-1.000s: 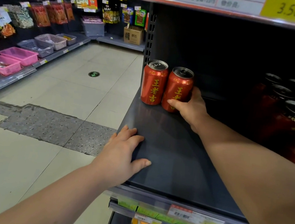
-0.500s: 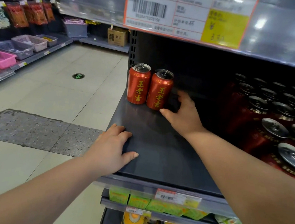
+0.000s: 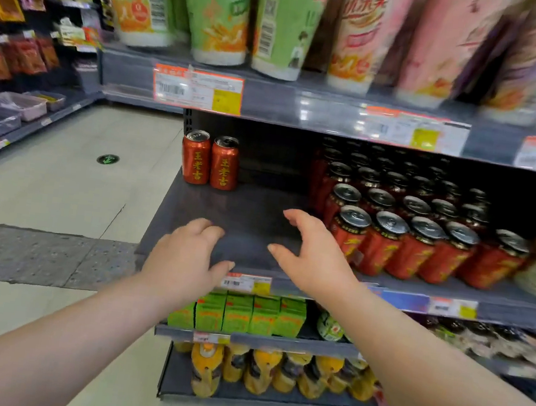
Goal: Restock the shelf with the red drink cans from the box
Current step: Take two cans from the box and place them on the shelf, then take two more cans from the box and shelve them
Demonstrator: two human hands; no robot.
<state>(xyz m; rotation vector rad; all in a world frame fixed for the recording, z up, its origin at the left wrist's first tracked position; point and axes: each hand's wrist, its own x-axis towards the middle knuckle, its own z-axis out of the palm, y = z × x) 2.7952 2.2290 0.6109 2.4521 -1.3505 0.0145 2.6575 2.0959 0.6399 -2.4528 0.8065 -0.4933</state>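
Red on dark grey: one red can [image 3: 196, 158] and a second can [image 3: 224, 164] stand upright, side by side and about touching, at the back-left corner of the shelf [image 3: 252, 214]. Both hands hold nothing. My left hand [image 3: 187, 257] rests at the shelf's front edge near the left corner, fingers relaxed and lightly bent. My right hand [image 3: 308, 252] hovers just above the front part of the board, fingers spread and curved, nothing between them.

So the two cans sit straight back from the left hand, well apart from both hands — left is nearer, right is off to the side. Long axis vertical, lids up, labels facing me. To the right a packed block of cans [image 3: 422, 243] fills the shelf front to back; the bare strip between it and the pair is where stock goes, I reckon.

The box isn't in view, so I can't say which way the next can lies — prob. below or behind the frame. Restock looks barely begun.
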